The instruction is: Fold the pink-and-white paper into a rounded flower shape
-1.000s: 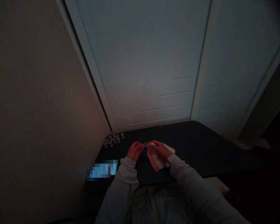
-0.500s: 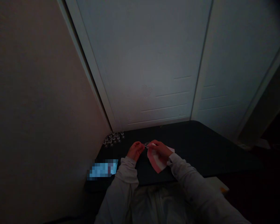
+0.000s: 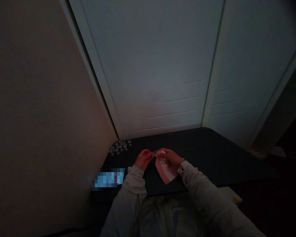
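Observation:
The scene is very dark. My left hand (image 3: pixel 143 159) is curled, its fingertips pinching a small shiny object (image 3: pixel 154 152) that I cannot make out. My right hand (image 3: pixel 170 157) is closed on a pink and white cloth (image 3: pixel 165 172), which hangs down from it over the dark table (image 3: pixel 212 158). The cloth's upper end meets the small object between my two hands. Both forearms wear light grey sleeves.
Several small clear glass items (image 3: pixel 119 146) stand in a cluster at the table's back left corner. A lit screen (image 3: pixel 109 179) lies at the front left edge. A beige wall is on the left, white panelled doors behind.
My right hand has turned slightly and the cloth's right flap has pulled in under it. My left hand has barely moved.

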`<move>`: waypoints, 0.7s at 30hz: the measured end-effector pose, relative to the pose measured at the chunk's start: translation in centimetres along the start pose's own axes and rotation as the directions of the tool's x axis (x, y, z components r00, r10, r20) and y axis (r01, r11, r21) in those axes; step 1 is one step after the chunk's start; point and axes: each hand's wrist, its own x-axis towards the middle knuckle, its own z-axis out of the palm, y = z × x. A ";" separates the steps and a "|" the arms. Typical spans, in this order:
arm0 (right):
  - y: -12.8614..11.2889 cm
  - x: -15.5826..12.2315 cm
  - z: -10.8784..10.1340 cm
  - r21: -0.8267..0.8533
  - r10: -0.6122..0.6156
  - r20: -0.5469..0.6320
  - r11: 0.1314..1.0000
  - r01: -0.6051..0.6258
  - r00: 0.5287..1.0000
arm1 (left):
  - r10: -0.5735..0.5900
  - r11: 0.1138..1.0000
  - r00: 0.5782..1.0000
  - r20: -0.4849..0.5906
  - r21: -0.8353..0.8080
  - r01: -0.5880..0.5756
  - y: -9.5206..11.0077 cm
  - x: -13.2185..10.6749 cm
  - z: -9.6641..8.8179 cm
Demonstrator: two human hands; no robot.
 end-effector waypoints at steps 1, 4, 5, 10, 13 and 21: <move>-0.1 0.0 0.0 0.013 0.004 -0.005 1.000 -0.004 1.000 | -0.001 1.000 1.000 0.002 -0.004 0.001 0.0 0.0 0.0; -0.2 0.1 0.0 0.007 -0.025 -0.033 1.000 0.025 0.999 | -0.002 1.000 1.000 0.004 -0.008 0.002 0.1 -0.1 0.2; -0.2 0.1 0.0 -0.001 -0.033 -0.044 0.999 0.033 0.998 | 0.001 1.000 1.000 0.004 -0.007 -0.001 0.1 -0.1 0.3; 0.1 0.3 -0.1 0.026 0.000 -0.051 1.000 0.001 0.999 | -0.003 0.999 1.000 0.002 0.037 0.003 0.1 -0.3 0.5; 0.0 0.2 0.0 0.026 0.007 -0.046 1.000 -0.006 0.999 | 0.003 0.998 1.000 -0.001 0.064 -0.003 0.1 -0.2 0.4; -0.2 -0.1 0.1 0.027 0.016 -0.011 0.999 -0.016 1.000 | 0.007 0.988 1.000 0.005 0.152 -0.008 -0.3 -0.1 0.2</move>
